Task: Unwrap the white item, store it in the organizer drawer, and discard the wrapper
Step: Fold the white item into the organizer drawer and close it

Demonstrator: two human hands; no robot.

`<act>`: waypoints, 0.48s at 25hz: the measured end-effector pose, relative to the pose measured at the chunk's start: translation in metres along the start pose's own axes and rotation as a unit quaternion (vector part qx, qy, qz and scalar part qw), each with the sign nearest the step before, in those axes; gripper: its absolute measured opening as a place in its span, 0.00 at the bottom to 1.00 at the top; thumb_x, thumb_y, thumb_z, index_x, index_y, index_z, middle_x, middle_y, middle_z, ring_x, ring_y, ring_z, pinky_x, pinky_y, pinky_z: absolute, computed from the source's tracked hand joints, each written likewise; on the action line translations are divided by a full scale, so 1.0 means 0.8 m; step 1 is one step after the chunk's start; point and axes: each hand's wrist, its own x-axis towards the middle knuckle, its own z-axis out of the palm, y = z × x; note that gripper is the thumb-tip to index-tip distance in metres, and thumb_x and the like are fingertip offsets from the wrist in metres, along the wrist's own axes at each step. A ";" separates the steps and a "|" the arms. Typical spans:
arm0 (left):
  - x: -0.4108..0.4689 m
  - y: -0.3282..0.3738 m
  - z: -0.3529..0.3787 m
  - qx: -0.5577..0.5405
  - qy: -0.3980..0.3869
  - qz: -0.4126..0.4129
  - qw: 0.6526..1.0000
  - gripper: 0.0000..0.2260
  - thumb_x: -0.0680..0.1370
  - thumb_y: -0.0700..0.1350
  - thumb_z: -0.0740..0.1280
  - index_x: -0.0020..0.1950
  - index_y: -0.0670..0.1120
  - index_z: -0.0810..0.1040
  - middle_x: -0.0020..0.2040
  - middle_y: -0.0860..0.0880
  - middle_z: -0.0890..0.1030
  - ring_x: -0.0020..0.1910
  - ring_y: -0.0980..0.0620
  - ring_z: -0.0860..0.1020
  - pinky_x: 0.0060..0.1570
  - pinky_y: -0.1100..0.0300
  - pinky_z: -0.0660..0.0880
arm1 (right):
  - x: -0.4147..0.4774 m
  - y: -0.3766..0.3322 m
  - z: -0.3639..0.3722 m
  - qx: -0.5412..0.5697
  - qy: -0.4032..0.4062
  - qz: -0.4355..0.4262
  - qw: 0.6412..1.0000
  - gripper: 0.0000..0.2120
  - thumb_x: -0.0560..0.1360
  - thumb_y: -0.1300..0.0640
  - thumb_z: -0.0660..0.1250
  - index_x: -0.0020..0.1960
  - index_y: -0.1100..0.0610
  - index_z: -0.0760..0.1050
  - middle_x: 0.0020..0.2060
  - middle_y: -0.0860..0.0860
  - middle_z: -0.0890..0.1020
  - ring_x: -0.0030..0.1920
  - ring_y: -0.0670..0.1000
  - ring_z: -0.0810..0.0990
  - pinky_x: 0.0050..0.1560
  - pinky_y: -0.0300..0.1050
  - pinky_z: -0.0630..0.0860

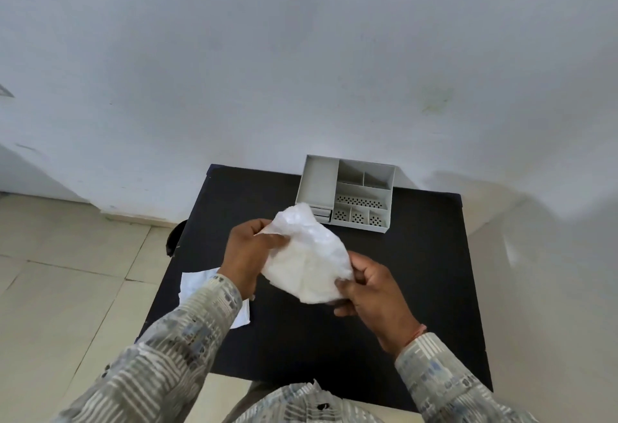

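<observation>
A crumpled white wrapped bundle (pixel 306 255) hangs above the middle of the black table (pixel 418 272), held from both sides. My left hand (pixel 247 252) pinches its upper left edge, and my right hand (pixel 371 292) grips its lower right corner. Whether the white item is still inside the wrapping cannot be told. The grey organizer (pixel 347 193) stands at the table's far edge against the wall, with open compartments on top and small shut drawers (pixel 321 215) at its front left, partly hidden behind the bundle.
A flat white sheet (pixel 197 283) lies on the table's left edge, partly under my left sleeve. A dark round object (pixel 174 238) sits on the tiled floor left of the table. The white wall rises right behind the organizer.
</observation>
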 end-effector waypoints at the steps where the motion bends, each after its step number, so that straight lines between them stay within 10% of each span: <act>1: 0.017 0.010 -0.010 0.026 -0.036 -0.015 0.999 0.09 0.77 0.43 0.77 0.56 0.44 0.86 0.53 0.41 0.90 0.52 0.38 0.88 0.44 0.47 0.85 | 0.007 -0.006 0.008 -0.007 0.022 -0.002 1.000 0.20 0.81 0.67 0.67 0.63 0.44 0.80 0.56 0.53 0.87 0.47 0.55 0.90 0.40 0.50 0.87; 8: 0.055 0.047 -0.025 0.067 -0.276 -0.040 0.958 0.10 0.76 0.34 0.76 0.57 0.40 0.86 0.53 0.39 0.89 0.53 0.41 0.88 0.50 0.48 0.85 | 0.013 -0.027 0.016 0.192 -0.069 0.076 0.976 0.19 0.78 0.59 0.74 0.67 0.47 0.80 0.59 0.54 0.88 0.57 0.59 0.88 0.55 0.64 0.85; 12: 0.078 0.060 -0.018 0.107 -0.198 -0.003 0.974 0.09 0.73 0.35 0.79 0.52 0.39 0.87 0.52 0.35 0.88 0.49 0.36 0.87 0.53 0.40 0.85 | 0.028 -0.028 0.053 0.124 -0.026 0.059 0.990 0.15 0.82 0.59 0.69 0.69 0.56 0.77 0.57 0.59 0.88 0.53 0.61 0.90 0.47 0.57 0.86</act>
